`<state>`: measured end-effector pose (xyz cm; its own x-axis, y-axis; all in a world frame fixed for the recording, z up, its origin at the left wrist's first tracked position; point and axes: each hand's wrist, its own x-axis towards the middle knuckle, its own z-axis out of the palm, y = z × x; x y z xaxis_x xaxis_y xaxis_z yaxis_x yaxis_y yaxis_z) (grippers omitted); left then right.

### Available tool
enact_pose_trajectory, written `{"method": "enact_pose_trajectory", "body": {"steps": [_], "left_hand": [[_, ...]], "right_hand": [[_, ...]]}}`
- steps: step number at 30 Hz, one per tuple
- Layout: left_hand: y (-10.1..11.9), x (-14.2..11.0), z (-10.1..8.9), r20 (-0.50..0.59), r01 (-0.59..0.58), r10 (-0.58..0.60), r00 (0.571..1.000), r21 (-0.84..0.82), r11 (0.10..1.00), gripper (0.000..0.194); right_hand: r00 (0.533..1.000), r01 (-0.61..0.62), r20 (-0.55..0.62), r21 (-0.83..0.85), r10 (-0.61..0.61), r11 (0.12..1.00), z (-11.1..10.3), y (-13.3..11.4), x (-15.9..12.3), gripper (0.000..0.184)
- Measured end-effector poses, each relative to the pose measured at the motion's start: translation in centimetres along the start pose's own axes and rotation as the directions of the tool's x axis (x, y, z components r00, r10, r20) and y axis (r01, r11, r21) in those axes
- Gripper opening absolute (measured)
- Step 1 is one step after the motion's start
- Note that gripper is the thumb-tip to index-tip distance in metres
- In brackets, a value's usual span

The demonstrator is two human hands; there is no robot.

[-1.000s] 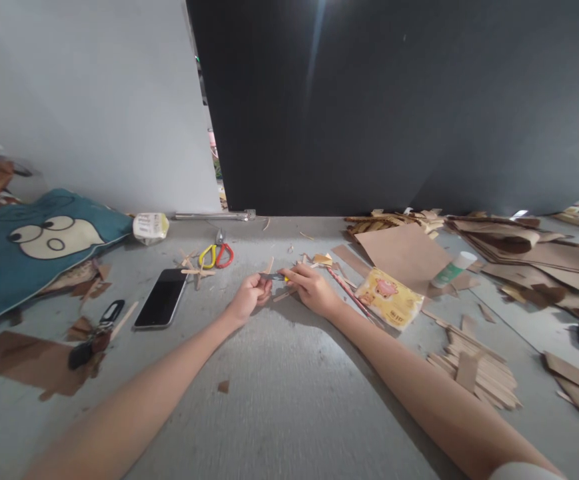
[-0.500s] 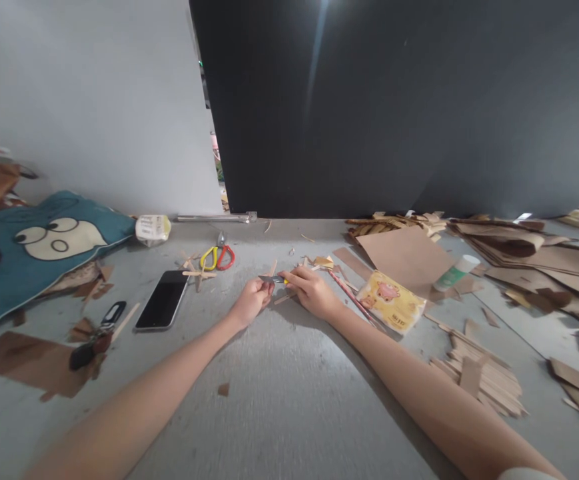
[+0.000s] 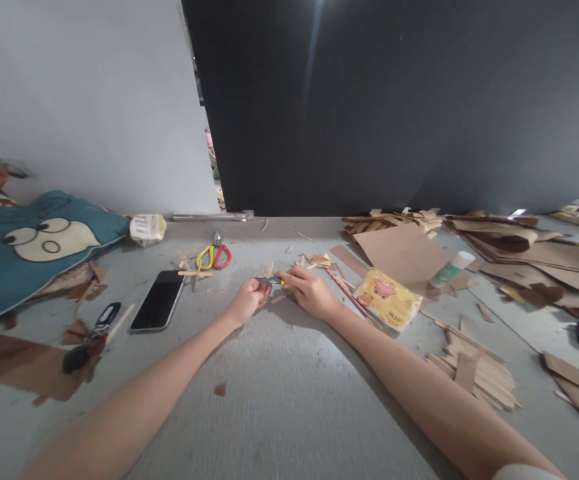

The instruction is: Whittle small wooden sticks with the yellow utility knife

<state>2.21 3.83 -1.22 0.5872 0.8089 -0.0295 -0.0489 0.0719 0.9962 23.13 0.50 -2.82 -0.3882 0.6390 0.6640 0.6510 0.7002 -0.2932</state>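
grey tabletop (image 3: 249, 427) below, our right hand (image 3: 313, 292) is pinching a likely stiff yellow-handled metal tool (image 3: 283, 283) handle-first at twelve o'clock; our left hand (image 3: 245, 301) is curling, hold unclear.

Two hands (image 3: 312, 292), one cushion (image 3: 44, 247), one glue stick (image 3: 451, 270).

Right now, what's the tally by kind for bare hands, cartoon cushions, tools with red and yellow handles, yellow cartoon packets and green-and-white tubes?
Bare hands: 2 (left hand, right hand)
Cartoon cushion: 1
Red-and-yellow-handled tool: 1
Yellow cartoon packet: 1
Green-and-white tube: 1
Total: 6
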Motion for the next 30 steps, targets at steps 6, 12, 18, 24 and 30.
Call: {"method": "enact_pose_trajectory", "body": {"steps": [6, 12, 18, 24, 30], "left_hand": [[0.19, -0.13, -0.04, -0.007, -0.057, 0.057, 0.998, -0.141, 0.988, 0.013], [0.06, -0.17, 0.06, -0.018, -0.037, 0.036, 0.999, -0.081, 0.996, 0.011], [0.29, -0.31, 0.18, -0.048, -0.084, 0.078, 0.996, -0.124, 0.989, 0.013], [0.14, -0.05, 0.07, -0.019, -0.051, 0.049, 0.999, -0.082, 0.995, 0.011], [0.09, -0.16, 0.12, -0.007, -0.071, 0.07, 0.998, -0.116, 0.991, 0.012]], "right_hand": [[0.999, 0.007, -0.033, 0.032, -0.006, 0.999, 0.08, -0.02, 0.0, 0.04], [0.999, 0.029, -0.035, -0.012, -0.029, 1.0, 0.07, 0.01, -0.11, 0.039], [1.0, 0.02, -0.024, -0.023, -0.021, 1.0, 0.06, -0.21, 0.05, 0.041], [0.999, 0.037, -0.023, -0.061, -0.038, 0.997, -0.11, -0.32, 0.07, 0.039], [0.998, 0.047, -0.032, -0.015, -0.048, 0.999, -0.04, -0.29, -0.09, 0.04]]}}
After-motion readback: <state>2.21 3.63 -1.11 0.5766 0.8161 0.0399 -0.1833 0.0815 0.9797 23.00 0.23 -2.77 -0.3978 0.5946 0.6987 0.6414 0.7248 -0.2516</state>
